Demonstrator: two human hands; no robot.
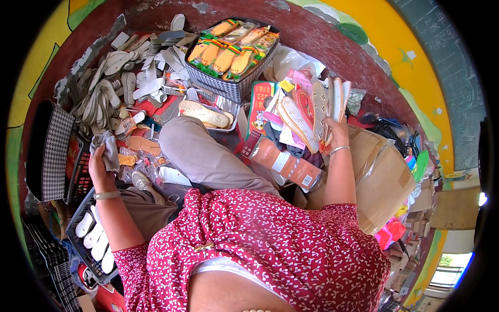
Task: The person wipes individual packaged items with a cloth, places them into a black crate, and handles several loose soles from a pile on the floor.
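My left hand is closed on a crumpled grey cloth, held out at the left above the littered floor. At the right, my right hand grips a bundle of insoles standing on edge, with its fingers partly hidden behind them. Right beside that hand lean patterned insoles, one white with an orange border and one red. Below them lies a brown printed package. A tan foot-shaped sole lies close to my left hand.
A woven basket of bagged insoles stands at the back, beside a heap of grey soles. A tray holds pale quilted insoles. A cardboard box is at the right. White soles fill a dark crate at the lower left.
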